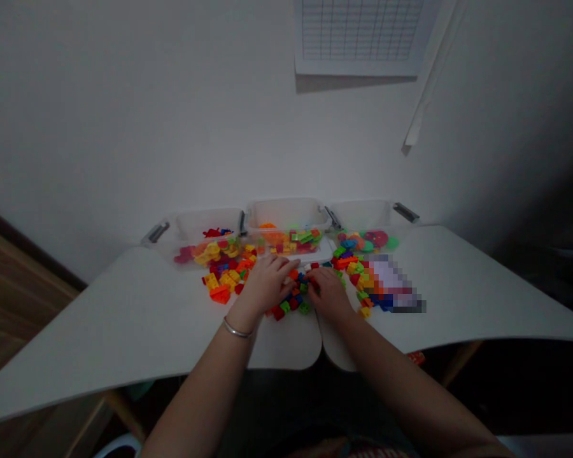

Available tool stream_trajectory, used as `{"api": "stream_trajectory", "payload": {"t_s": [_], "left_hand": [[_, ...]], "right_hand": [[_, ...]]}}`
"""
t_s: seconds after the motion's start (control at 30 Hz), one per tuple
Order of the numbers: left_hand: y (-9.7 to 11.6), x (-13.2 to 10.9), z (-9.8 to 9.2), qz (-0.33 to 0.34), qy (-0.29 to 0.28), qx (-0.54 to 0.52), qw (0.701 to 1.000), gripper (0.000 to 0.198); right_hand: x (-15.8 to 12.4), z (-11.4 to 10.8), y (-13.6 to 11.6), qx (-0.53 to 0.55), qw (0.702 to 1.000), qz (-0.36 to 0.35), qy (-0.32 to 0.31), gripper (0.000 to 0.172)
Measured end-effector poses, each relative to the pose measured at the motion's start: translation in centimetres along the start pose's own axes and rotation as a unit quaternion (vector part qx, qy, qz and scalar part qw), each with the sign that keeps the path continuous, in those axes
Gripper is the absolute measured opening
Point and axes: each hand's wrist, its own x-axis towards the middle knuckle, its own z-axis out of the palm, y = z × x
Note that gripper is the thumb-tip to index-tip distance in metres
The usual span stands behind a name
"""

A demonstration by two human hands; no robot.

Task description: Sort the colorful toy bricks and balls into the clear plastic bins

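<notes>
My left hand (268, 281) reaches over a pile of coloured toy bricks (293, 302) at the middle of the table, its fingers stretched out and a little apart. A silver bracelet (237, 328) circles that wrist. Opposite it, my right hand (332, 292) has its fingers curled in a pinch, close to blue and green bricks. Whatever lies between those fingertips is too small and dark to name. More loose bricks, mostly yellow and orange (229, 278), spread out left of my left hand, and a mixed strip of bricks (356, 280) lies to the right of my right hand.
Three clear plastic bins stand along the wall: a left bin (210, 222), a middle bin (289, 213) and a right bin (360, 216), each with coloured pieces. A pixelated rectangular item (394, 280) lies at the right. Two white tabletops (286, 350) meet at a rounded seam before me.
</notes>
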Motion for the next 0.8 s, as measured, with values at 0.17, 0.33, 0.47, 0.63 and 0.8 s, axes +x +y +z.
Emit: {"api": "stream_trajectory", "payload": {"t_s": [0.17,0.33,0.47,0.63,0.8], "left_hand": [[-0.2,-0.7,1.5,-0.020,-0.017,0.005,1.000,0.033],[-0.6,-1.2,2.6,-0.033,-0.001,-0.012,0.999,0.020],[-0.8,-1.2,3.3,-0.054,0.010,-0.043,0.998,0.019],[-1.7,-1.2,4.5,-0.073,0.023,-0.091,0.993,0.023],[-2.3,-1.3,4.9,-0.082,0.018,-0.092,0.992,0.027]], "right_hand": [[0.1,0.2,-0.1,-0.004,1.000,-0.004,-0.004,0.020],[0.1,0.2,-0.1,0.007,1.000,-0.012,-0.015,0.021],[0.1,0.3,-0.1,0.008,1.000,-0.003,-0.025,0.020],[0.1,0.3,-0.1,0.013,0.999,-0.002,-0.031,0.017],[0.1,0.4,-0.1,0.016,0.999,-0.004,-0.033,0.017]]}}
